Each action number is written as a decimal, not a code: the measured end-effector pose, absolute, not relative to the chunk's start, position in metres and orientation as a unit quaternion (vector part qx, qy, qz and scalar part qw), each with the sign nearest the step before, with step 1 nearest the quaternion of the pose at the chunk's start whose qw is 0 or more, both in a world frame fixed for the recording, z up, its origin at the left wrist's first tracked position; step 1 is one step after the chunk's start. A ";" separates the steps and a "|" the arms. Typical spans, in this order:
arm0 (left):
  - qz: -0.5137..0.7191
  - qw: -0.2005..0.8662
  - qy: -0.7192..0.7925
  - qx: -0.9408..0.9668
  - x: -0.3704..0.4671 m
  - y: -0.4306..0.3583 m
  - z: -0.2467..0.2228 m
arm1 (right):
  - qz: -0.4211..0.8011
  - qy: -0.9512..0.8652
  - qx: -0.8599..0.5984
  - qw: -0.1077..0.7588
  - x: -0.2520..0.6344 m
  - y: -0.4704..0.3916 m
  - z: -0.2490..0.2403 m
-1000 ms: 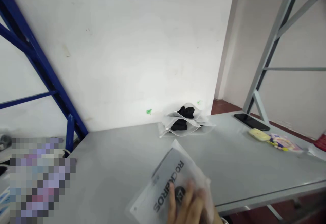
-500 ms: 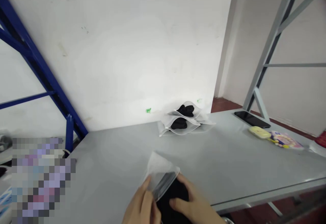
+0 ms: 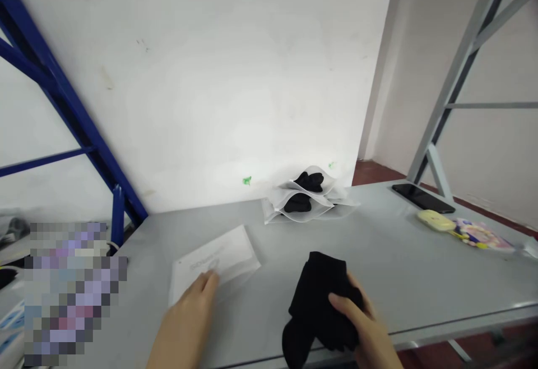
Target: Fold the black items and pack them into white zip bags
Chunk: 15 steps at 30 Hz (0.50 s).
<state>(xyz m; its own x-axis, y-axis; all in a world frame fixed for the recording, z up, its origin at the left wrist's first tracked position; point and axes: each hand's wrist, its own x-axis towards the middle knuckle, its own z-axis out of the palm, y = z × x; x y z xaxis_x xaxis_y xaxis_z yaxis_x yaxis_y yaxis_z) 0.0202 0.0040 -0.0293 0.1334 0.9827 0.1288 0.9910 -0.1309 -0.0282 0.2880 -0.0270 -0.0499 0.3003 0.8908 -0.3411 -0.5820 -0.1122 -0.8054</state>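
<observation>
My left hand [image 3: 191, 313] is over a frosted white plastic bag [image 3: 229, 248] with faint grey lettering, on the left of the grey table. Its fingers are curled in against the bag's surface, and their tips are hidden. To the right, my right hand [image 3: 365, 318] grips a folded bundle of black sock-like cloth [image 3: 319, 296], thumb on top and fingers behind. One rounded flap of the cloth hangs down at the lower left, over the table's front edge. Bag and cloth are apart.
Several open frosted bags [image 3: 273, 212] with black cloth inside lie stacked by the white wall. A phone [image 3: 422, 198], a yellow case [image 3: 436, 220] and a colourful charm [image 3: 483, 234] rest at the right. A blue metal frame [image 3: 79, 111] stands at the left.
The black cloth has come out of the bag. My left hand has moved left with the bag, and my right hand has moved right with the cloth.
</observation>
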 end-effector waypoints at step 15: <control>-0.114 -0.052 -0.587 -0.800 0.028 0.173 -0.028 | 0.547 -0.179 -0.491 0.654 0.283 -0.020 -0.077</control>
